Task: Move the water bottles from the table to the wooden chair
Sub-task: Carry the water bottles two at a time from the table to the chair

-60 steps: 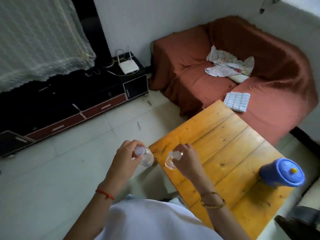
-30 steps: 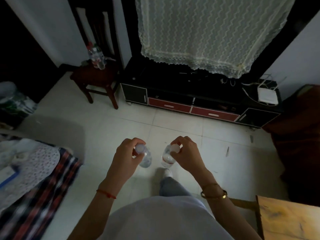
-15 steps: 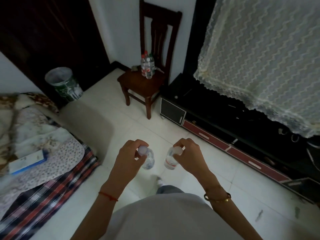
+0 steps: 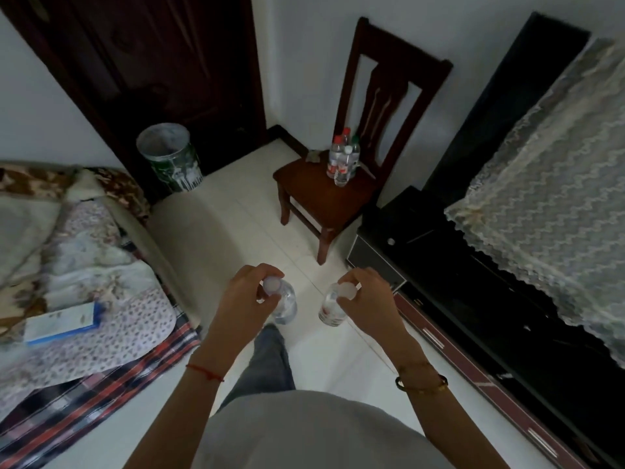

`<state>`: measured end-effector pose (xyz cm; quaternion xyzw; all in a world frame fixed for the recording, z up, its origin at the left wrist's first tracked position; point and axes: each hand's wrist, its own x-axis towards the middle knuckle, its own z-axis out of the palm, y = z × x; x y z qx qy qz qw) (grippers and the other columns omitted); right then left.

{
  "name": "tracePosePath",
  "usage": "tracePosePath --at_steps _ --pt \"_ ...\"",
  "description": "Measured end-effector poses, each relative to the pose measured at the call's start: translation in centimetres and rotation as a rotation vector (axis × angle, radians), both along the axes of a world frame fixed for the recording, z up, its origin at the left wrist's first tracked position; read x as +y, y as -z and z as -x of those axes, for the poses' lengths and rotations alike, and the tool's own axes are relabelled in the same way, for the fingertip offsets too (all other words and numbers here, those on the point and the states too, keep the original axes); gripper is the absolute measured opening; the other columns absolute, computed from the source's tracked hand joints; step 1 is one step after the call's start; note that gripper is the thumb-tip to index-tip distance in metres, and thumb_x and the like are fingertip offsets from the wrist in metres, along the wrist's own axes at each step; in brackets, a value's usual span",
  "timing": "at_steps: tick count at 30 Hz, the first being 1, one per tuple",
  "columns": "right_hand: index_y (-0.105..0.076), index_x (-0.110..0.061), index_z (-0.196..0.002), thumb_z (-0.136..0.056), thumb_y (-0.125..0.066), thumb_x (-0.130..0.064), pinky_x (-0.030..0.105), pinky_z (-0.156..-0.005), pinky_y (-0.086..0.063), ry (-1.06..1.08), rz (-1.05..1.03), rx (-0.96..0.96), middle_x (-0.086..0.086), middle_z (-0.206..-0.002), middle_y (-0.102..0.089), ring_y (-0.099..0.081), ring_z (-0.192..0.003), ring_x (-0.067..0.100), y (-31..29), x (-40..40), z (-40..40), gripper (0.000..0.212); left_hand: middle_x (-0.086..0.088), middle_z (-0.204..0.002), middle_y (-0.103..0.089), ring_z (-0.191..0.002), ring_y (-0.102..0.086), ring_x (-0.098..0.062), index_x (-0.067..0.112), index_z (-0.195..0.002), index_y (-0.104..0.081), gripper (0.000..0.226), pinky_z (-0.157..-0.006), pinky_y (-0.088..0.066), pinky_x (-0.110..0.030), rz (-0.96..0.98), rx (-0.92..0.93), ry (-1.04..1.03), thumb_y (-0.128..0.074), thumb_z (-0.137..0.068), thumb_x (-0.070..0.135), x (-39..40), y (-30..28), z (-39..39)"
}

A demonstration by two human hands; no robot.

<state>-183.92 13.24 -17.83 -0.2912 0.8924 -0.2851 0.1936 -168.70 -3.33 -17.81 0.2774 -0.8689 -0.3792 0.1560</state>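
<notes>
My left hand (image 4: 245, 299) grips a clear water bottle (image 4: 285, 304) by its white cap, and the bottle hangs upright over the floor. My right hand (image 4: 367, 304) holds a second clear bottle (image 4: 331, 309) the same way, by the cap. Both bottles are at waist height in front of me. The dark wooden chair (image 4: 324, 194) stands ahead against the wall, a short way beyond my hands. Several water bottles (image 4: 343, 159) with red, green and white caps stand grouped at the back of its seat. The table is out of view.
A bed (image 4: 77, 272) with patterned blankets and a small blue-white box (image 4: 62, 321) fills the left side. A black TV cabinet (image 4: 473, 299) under a lace cover (image 4: 554, 211) lines the right. A bin (image 4: 170, 159) stands by a dark door (image 4: 162, 62). White tiled floor (image 4: 220, 231) leads to the chair.
The view has swung left from the wooden table and sofa, past the TV cabinet, to face the chair. The chair is now nearer. Both hands have kept their bottles throughout.
</notes>
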Motion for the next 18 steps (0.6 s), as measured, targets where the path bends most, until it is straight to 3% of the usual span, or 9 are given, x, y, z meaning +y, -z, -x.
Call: tracePosePath --at_steps 2,9,13,18 --pt "-0.062 -0.011 -0.1 -0.079 -0.068 -0.01 0.007 -0.066 -0.034 -0.01 0.004 0.009 0.002 -0.102 -0.057 -0.052 -0.083 0.013 0.4 -3.3 2.3 0.022 0.0 -0.089 -0.061 -0.071 -0.059 -0.01 0.018 -0.098 -0.067 0.027 -0.068 -0.044 -0.014 -0.007 -0.019 0.0 -0.072 -0.076 0.003 -3.4 0.3 2.2" --pt "-0.06 -0.008 -0.103 -0.08 -0.067 -0.009 0.004 -0.06 -0.032 0.038 0.017 -0.025 0.0 -0.097 -0.052 -0.05 -0.085 0.012 1.4 -15.6 10.1 0.023 0.001 -0.086 -0.059 -0.072 -0.059 -0.012 0.019 -0.097 -0.066 0.027 -0.067 -0.042 -0.009 -0.013 -0.065 0.083 -0.069 -0.075 0.003 -16.5 -0.1 10.6" --pt "-0.061 -0.013 -0.102 -0.078 -0.066 -0.005 0.018 -0.069 -0.038 0.099 0.031 -0.07 -0.003 -0.098 -0.048 -0.054 -0.091 0.019 1.4 -22.0 14.2 0.026 0.0 -0.086 -0.059 -0.072 -0.06 -0.009 0.025 -0.094 -0.064 0.028 -0.067 -0.049 -0.021 -0.019 -0.053 0.181 -0.069 -0.074 0.006 -23.5 -0.7 15.6" --pt "-0.061 -0.018 -0.095 -0.076 -0.069 -0.01 0.021 -0.07 -0.038 0.184 0.068 -0.055 -0.003 -0.096 -0.051 -0.054 -0.087 0.018 1.1 -28.0 18.7 0.022 0.001 -0.089 -0.058 -0.073 -0.059 -0.008 0.023 -0.097 -0.064 0.025 -0.068 -0.048 -0.018 -0.016 -0.058 0.28 -0.069 -0.078 0.008 -30.6 -0.7 22.0"
